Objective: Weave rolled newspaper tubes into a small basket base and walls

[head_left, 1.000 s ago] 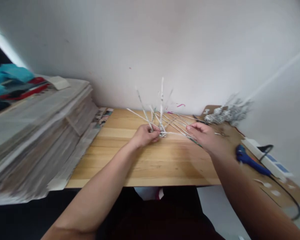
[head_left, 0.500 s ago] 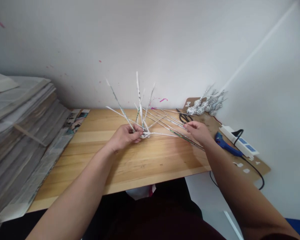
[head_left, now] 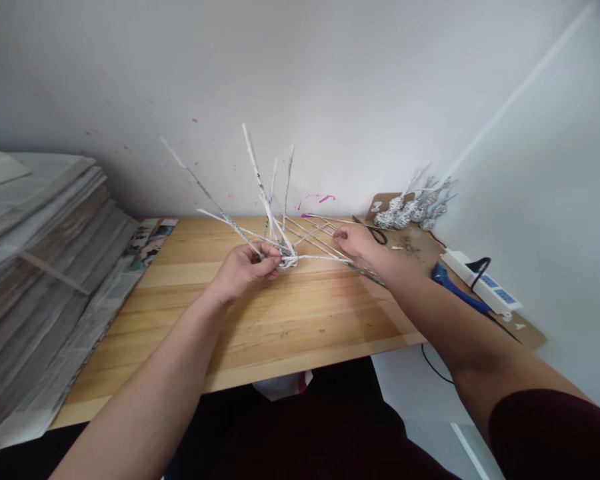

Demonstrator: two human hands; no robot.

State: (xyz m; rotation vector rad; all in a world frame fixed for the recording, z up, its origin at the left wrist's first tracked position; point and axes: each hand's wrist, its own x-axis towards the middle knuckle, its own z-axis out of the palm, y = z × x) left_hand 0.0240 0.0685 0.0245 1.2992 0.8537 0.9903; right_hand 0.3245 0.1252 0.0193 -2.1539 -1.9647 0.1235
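Note:
My left hand pinches the small woven base of a piece made from rolled paper sticks, between thumb and fingers. Several white and printed sticks fan up and outward from that base, and one long stick runs to the right under my right forearm. Over loose paper sticks lying on the table, my right hand is closed, its fingertips at a thin rolled paper stick. The exact contact is partly hidden by the fingers.
A tall stack of paper stands at the left. Behind my right hand lie black scissors. Foil-like silvery bundles, a blue glue gun and a white power strip are at the right on brown board.
My right hand has moved left and away from me, across the loose sticks. The woven base has tipped slightly in my left hand, swinging its upright sticks to the left.

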